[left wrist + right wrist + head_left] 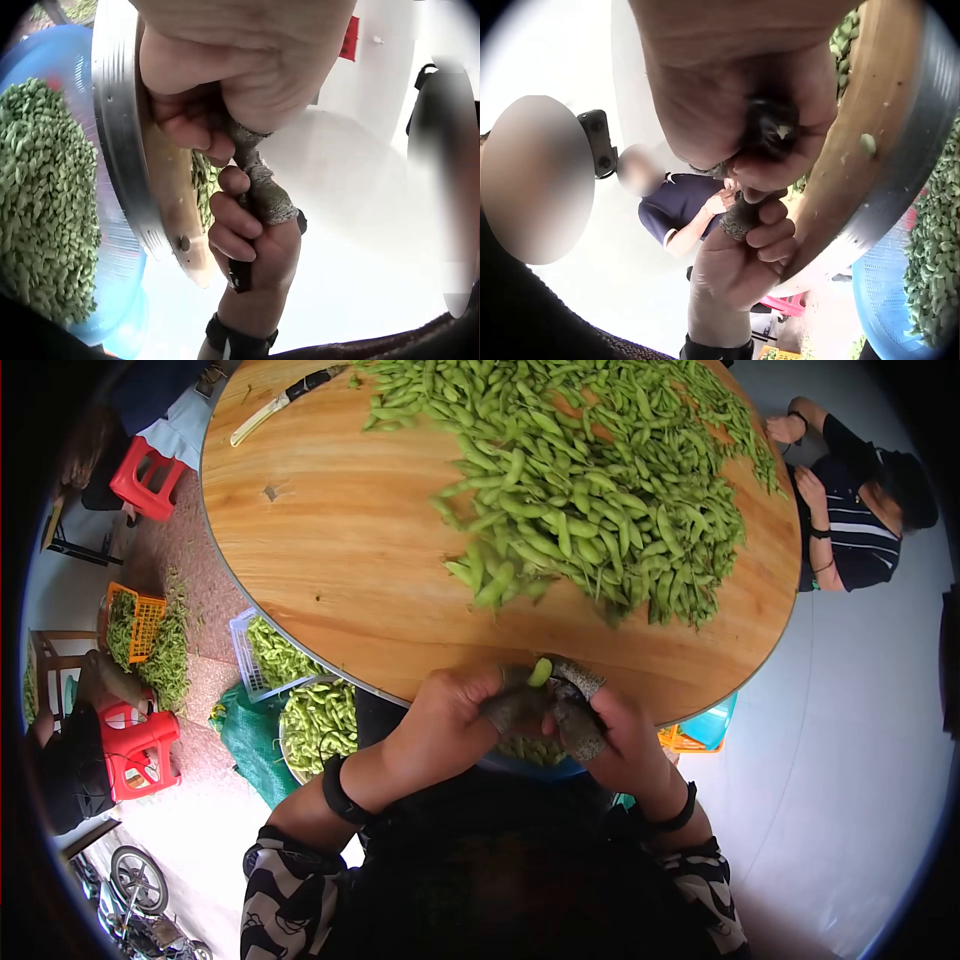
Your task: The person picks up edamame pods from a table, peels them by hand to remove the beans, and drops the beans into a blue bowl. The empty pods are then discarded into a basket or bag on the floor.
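Observation:
My left hand (pixel 455 705) pinches a green edamame pod (pixel 540 672) at the near edge of the round wooden table (pixel 320 530). Close against it, my right hand (pixel 615 725) grips a black handle (pixel 772 127), whose butt shows in the palm; the working end is hidden between the hands. The same handle (pixel 238 276) pokes out below the curled fingers in the left wrist view. Dark, worn covers wrap the thumbs and some fingers of both hands. Below the hands, a blue basket (pixel 67 49) holds many shelled green beans (pixel 45 202).
A large heap of pods (pixel 600 510) covers the table's far side. A black-handled knife (pixel 285 405) lies at the far left. Pods fill a bowl (pixel 320 725) and a pale crate (pixel 245 650) beside the table. Another person (pixel 850 510) sits at the right; red stools (pixel 140 750) stand left.

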A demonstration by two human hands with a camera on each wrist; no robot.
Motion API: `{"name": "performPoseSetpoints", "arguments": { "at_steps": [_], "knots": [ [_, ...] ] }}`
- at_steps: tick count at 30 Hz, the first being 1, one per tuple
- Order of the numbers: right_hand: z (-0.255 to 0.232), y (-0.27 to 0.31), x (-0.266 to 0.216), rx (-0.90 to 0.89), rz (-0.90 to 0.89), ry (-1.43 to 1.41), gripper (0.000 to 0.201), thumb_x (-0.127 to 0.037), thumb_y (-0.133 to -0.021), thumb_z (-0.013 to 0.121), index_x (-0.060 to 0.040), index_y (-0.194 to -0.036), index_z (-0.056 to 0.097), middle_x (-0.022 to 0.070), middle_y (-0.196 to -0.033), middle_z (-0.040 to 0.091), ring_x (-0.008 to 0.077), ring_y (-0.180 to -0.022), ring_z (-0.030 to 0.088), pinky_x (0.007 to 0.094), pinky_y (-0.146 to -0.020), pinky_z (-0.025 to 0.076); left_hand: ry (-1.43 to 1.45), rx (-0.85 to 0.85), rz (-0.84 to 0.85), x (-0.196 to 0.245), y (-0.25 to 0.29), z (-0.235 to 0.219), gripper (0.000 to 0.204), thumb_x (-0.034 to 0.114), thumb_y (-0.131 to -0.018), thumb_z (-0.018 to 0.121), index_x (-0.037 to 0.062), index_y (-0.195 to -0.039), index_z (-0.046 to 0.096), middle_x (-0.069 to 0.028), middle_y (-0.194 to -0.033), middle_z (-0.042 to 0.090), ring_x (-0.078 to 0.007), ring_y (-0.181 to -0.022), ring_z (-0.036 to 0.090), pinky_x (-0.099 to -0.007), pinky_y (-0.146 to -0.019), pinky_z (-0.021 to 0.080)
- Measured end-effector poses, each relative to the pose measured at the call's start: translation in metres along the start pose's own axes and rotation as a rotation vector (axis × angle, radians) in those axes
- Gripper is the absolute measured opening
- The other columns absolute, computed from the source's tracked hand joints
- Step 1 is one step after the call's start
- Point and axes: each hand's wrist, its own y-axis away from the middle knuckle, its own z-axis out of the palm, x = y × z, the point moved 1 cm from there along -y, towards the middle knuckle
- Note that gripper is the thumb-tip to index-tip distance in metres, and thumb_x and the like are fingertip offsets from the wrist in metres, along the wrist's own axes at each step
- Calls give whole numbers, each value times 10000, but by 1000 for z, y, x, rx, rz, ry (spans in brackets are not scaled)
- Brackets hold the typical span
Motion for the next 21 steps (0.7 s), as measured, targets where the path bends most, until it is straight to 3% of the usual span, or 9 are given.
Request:
{"name": "performPoseSetpoints", "arguments": {
  "at_steps": [7, 10, 11, 13, 14, 16, 18, 19, 21],
  "knots": [
    [-8, 17, 3, 36, -27, -64, 411, -14, -853, 562, 15, -1261, 517, 105, -850, 661, 204, -769, 659, 303, -721, 510, -39, 2, -48, 2, 2, 21, 106, 6, -905, 580, -28, -996, 623, -72, -889, 676, -134, -860, 643, -275, -744, 526],
    [-8, 19, 11, 94, -95, -8, 344, -15, -868, 551, 10, -1211, 544, 112, -851, 664, 207, -779, 665, 314, -743, 513, -405, 38, 79, -2, 5, 30, 110, 22, -884, 610, -16, -986, 626, -84, -879, 680, -142, -823, 642, -291, -675, 518],
    [-7, 19, 12, 106, -101, -11, 344, -15, -868, 551, 10, -1211, 544, 112, -851, 664, 207, -779, 665, 314, -743, 513, -768, 126, 233, 0, 6, 35, 121, 24, -872, 622, -16, -987, 627, -84, -850, 676, -147, -776, 636, -301, -641, 507],
    [-6, 18, 14, 135, -38, -3, 306, -68, -908, 541, -23, -1210, 542, 66, -836, 641, 153, -638, 606, 285, -602, 493, -1132, 207, 402, 1, 8, 42, 134, 27, -861, 635, -16, -987, 627, -84, -821, 673, -152, -730, 630, -311, -607, 496],
    [-9, 18, 17, 148, -44, -5, 306, -68, -908, 541, -23, -1210, 542, 66, -836, 641, 153, -638, 606, 285, -602, 493, -1077, 219, 441, -3, 6, 40, 114, 43, -864, 636, -8, -965, 624, -73, -767, 647, -158, -672, 603, -304, -576, 476],
    [-11, 20, 26, -124, 271, -1002, 317, -109, -947, 505, -60, -1261, 509, 10, -818, 584, 71, -523, 457, 226, -460, 376, -1028, 223, 484, 2, 6, 36, 98, 59, -866, 637, 1, -944, 620, -62, -713, 620, -164, -614, 576, -298, -546, 455],
    [-12, 30, 21, -220, 207, -1080, 317, -119, -958, 490, -77, -1273, 498, -6, -817, 557, 48, -513, 390, 205, -443, 316, 259, -2, -243, 5, 9, 31, 97, 99, -877, 627, 44, -801, 603, -91, -741, 621, -152, -609, 549, -257, -570, 432],
    [-12, 35, 18, -316, 148, -1154, 318, -128, -970, 475, -94, -1285, 487, -22, -817, 531, 24, -502, 324, 185, -425, 256, 555, -114, -278, 2, 13, 32, 117, 144, -917, 603, 45, -862, 634, -24, -742, 612, -82, -611, 515, -206, -566, 398],
    [-14, 42, 16, -323, 152, -1160, 322, -118, -965, 483, -97, -1286, 487, -15, -814, 533, 29, -508, 337, 189, -430, 268, 374, -79, -219, 5, 15, 37, 115, 138, -906, 608, 43, -843, 622, -29, -740, 612, -94, -608, 522, -223, -558, 410]
  ]
}}
